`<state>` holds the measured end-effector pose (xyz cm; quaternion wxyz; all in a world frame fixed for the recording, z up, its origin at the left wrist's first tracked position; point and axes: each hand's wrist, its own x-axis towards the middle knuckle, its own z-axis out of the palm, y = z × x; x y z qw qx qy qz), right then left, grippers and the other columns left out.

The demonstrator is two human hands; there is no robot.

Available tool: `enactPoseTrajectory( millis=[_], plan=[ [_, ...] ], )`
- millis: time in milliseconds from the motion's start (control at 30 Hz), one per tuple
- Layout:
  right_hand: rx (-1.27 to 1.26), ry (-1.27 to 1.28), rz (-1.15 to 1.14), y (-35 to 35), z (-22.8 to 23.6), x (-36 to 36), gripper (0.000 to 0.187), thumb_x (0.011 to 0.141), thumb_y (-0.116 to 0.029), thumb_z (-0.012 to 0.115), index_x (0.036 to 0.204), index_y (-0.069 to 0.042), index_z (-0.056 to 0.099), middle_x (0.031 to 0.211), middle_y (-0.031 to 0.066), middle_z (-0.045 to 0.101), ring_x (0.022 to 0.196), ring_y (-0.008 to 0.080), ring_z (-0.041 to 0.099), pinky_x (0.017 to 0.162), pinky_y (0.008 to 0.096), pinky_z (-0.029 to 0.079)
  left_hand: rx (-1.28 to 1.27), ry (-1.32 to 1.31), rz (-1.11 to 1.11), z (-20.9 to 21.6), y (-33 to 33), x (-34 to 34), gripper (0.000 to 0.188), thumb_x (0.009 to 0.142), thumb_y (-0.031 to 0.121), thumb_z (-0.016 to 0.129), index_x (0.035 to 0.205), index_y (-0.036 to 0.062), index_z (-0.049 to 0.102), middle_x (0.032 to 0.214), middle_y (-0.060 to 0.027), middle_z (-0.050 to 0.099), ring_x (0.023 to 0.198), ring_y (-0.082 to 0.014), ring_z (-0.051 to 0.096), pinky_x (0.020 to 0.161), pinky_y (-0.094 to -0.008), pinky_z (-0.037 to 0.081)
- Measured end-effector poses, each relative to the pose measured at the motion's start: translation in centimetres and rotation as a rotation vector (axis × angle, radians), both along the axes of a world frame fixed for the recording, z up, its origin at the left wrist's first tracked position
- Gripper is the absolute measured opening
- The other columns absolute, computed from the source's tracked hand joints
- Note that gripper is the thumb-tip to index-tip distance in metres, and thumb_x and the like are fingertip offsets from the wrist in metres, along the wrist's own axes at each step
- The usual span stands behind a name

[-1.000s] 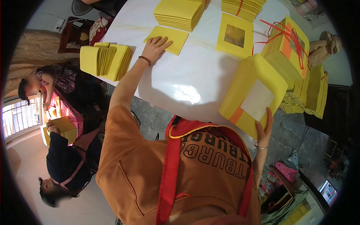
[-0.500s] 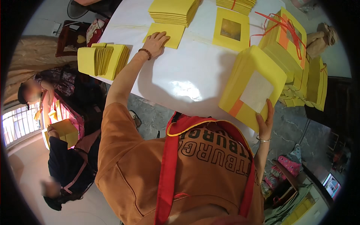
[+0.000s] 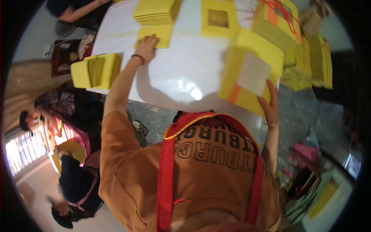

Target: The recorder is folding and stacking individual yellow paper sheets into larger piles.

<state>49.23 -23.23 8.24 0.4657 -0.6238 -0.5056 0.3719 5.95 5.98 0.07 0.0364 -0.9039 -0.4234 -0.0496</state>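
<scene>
My left hand (image 3: 147, 47) lies with its fingers out flat on a yellow paper piece (image 3: 164, 36), just in front of a thick stack of yellow folded papers (image 3: 156, 11). At the table's near right edge stands a large yellow bundle (image 3: 237, 69) with a pale label and an orange strip. My right hand (image 3: 271, 105) rests against its near right corner, thumb and fingers spread; part of that hand is hidden. Farther back lies a yellow sheet (image 3: 206, 29) with a dark square picture. A fanned yellow stack (image 3: 110, 71) sits at the left edge.
Behind the bundle, red ribbon (image 3: 280, 11) ties another yellow stack (image 3: 266, 23). More yellow bundles (image 3: 320, 62) hang at the right. White covering lies on the table (image 3: 181, 62). People (image 3: 79, 178) handle yellow paper at the left; another person's arm (image 3: 83, 11) reaches in at the far left.
The whole view has shifted, so the table sits higher and further left. Another person's arm has come in at the far left. Both my hands keep their places on the paper and bundle.
</scene>
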Motion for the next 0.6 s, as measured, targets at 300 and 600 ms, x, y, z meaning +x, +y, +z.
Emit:
enactPoseTrajectory(
  millis=[300, 600],
  plan=[
    [0.082, -0.093, 0.013, 0.5, -0.2, 0.1, 0.057, 0.075, -0.011, 0.066, 0.128, -0.008, 0.043, 0.128, 0.0094, 0.038, 0.119, 0.0205, 0.037, 0.099, 0.0296, 0.031, 0.151, 0.091, 0.071, 6.1, -2.2, 6.0, 0.038, 0.076, 0.013, 0.052, 0.113, 0.0158, 0.054, 0.119, -0.0061, 0.052, 0.106, -0.0251, 0.051, 0.086, -0.0488, 0.038],
    [0.010, 0.037, 0.044, 0.7, 0.6, 0.0, 0.054, 0.076, -0.013, 0.067, 0.125, -0.009, 0.046, 0.129, 0.0039, 0.037, 0.114, 0.0156, 0.042, 0.093, 0.0276, 0.038, -0.235, -0.412, -0.798, 13.6, -17.7, 18.3, 0.042, 0.070, 0.020, 0.069, 0.105, 0.0001, 0.056, 0.095, -0.0118, 0.055, 0.087, -0.0282, 0.052, 0.076, -0.0348, 0.044]
  ],
)
